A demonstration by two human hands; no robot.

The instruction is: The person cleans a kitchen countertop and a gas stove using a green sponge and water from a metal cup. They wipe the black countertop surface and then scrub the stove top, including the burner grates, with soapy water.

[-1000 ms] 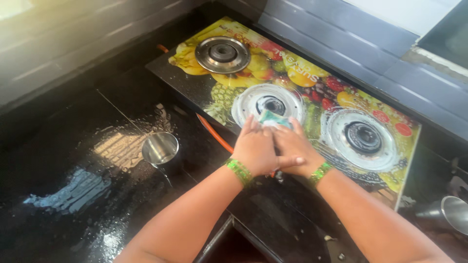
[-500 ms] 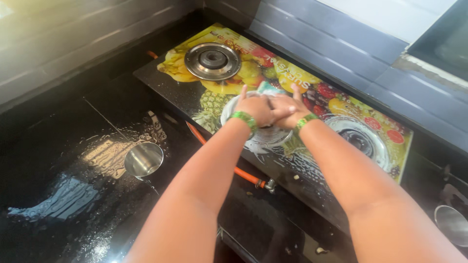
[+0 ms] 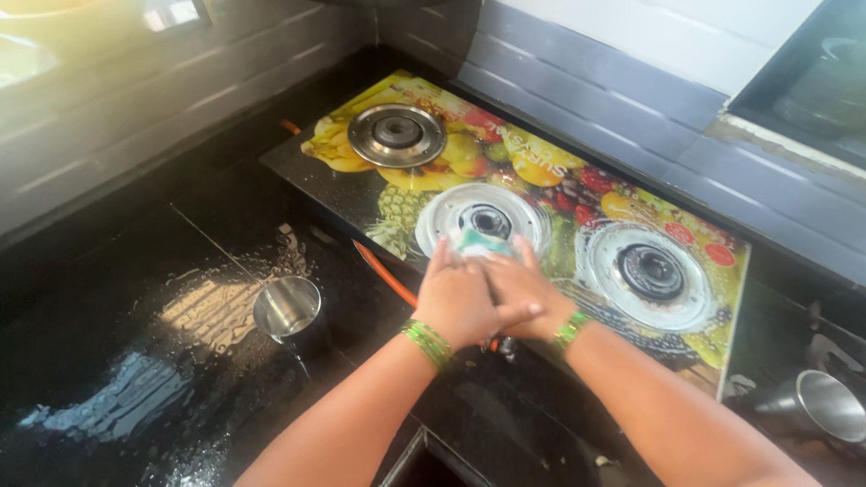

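Observation:
A three-burner gas stove (image 3: pixel 577 185) with a glass top printed with colourful fruit lies across the black counter. Both my hands rest together at its front edge, just below the middle burner (image 3: pixel 483 219). My left hand (image 3: pixel 460 300) lies partly over my right hand (image 3: pixel 523 293), and both press a green and white scrub pad (image 3: pixel 475 243) onto the glass. Green bangles circle both wrists. Most of the pad is hidden under my fingers.
A small steel cup (image 3: pixel 288 308) stands on the wet black counter (image 3: pixel 135 361) to the left. An orange gas hose (image 3: pixel 383 275) runs along the stove's front. Another steel vessel (image 3: pixel 825 406) sits at the far right. Grey tiled wall (image 3: pixel 586 81) rises behind the stove.
My hands with the pad slid forward onto the middle burner half a second ago, then pulled back to the stove's front edge. The view shifted as my head moved.

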